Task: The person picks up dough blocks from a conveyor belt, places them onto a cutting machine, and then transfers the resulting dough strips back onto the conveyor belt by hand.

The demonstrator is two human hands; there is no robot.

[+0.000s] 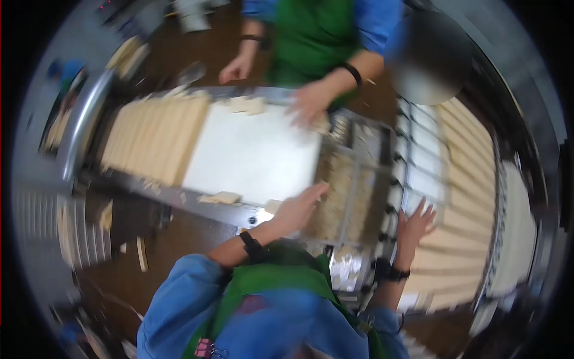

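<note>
My left hand (299, 209) reaches over the near right corner of a white board or belt (254, 152). Its fingers are stretched out toward a metal tray (353, 240), blurred by motion, with nothing visible in them. Rows of small pale pieces (338, 191) lie in that tray's compartments. On the right, my right hand (415, 227) is open with fingers spread, at the near end of a white strip beside pale dough-like strips (460, 221). Dough scraps (220, 198) lie along the near edge of the white surface.
Across from me, a person in a green apron (314, 42) has one hand (314, 102) over the far right corner of the white surface. Pale dough-like sheets (155, 140) lie at its left, near a metal roller (86, 125). Scraps (142, 254) are on the brown floor.
</note>
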